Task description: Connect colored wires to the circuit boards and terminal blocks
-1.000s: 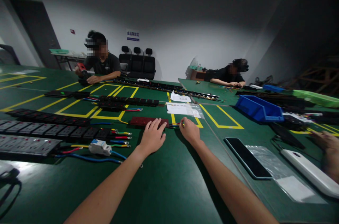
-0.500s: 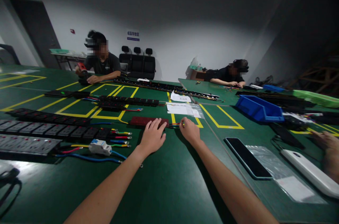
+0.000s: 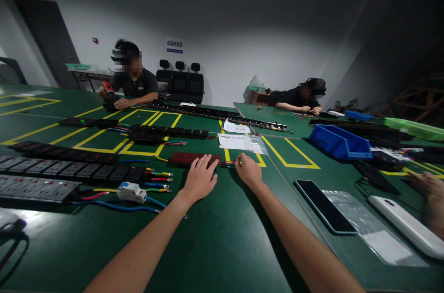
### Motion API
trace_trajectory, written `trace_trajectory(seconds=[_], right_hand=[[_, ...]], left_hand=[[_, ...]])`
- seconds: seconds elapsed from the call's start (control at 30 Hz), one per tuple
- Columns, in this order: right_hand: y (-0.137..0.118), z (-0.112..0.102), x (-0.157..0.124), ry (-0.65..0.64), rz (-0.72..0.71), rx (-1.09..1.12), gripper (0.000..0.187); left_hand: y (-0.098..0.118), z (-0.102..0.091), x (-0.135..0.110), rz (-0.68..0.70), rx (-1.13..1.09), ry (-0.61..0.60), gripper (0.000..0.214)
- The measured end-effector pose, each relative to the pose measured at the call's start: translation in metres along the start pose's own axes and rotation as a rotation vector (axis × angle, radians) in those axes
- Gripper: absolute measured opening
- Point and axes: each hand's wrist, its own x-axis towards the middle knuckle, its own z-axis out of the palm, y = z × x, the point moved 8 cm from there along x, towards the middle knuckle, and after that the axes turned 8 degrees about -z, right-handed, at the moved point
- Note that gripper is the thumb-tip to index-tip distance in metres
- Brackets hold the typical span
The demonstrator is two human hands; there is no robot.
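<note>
A dark red strip [image 3: 185,158] lies on the green table in front of me. My left hand [image 3: 201,176] rests on its right half, fingers laid out over the top. Thin coloured wires [image 3: 229,163] come out of the strip's right end. At their far end my right hand [image 3: 249,170] is closed in a pinch on them; its fingers partly hide the wire ends. A yellow wire [image 3: 161,159] leaves the strip on the left.
Socket strips [image 3: 69,170] with a white breaker [image 3: 131,192] and ring-ended wires lie left. Paper sheets [image 3: 239,143] lie beyond my hands. Right are a phone [image 3: 324,206], a white power bank [image 3: 405,226], a blue bin [image 3: 340,141] and another person's hand [image 3: 432,191]. Two people work across the table.
</note>
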Motion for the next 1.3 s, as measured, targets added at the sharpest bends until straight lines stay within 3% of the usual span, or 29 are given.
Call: trace_trajectory(seconds=[1.3], right_hand=[[0.0003, 0.0014, 0.0011, 0.014, -0.012, -0.009, 0.018]], left_hand=[[-0.0003, -0.0004, 0.0001, -0.001, -0.006, 0.005, 0.051]])
